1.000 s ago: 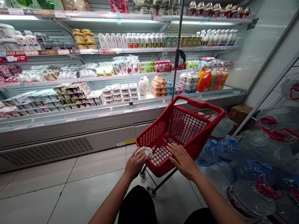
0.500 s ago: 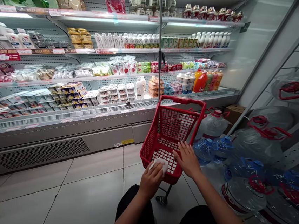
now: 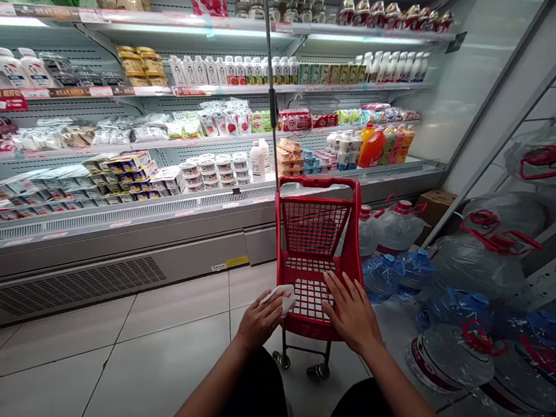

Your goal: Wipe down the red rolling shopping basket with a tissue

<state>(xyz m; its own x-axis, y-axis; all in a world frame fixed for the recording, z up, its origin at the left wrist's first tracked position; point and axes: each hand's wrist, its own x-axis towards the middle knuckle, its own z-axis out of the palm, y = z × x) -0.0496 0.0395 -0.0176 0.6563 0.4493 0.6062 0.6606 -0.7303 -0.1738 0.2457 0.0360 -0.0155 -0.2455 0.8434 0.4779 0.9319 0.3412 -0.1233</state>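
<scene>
A red plastic shopping cart [image 3: 281,248] stands upright on the floor between my knees and the fridge, with its latticed basket facing me. My left hand [image 3: 261,320] is at the basket's near left edge, fingers closed over a crumpled white wipe [image 3: 286,297]; I cannot tell whether it is tissue or cloth. Over the near right side of the basket lies my right hand [image 3: 354,313], fingers stretched out and slightly apart, holding nothing. Whether its palm presses on the rim is hidden.
An open display fridge [image 3: 198,224] with bottles, tubs and packs runs along the back and left. Large water bottles [image 3: 453,356] crowd the floor on the right, close to the cart. A cardboard box [image 3: 436,207] sits behind them. Pale floor tiles [image 3: 160,354] spread out at left.
The cart has swivelled, its handle end shifting left, and now faces me more squarely. My left hand has moved a little left with the wipe, while my right hand has shifted slightly lower.
</scene>
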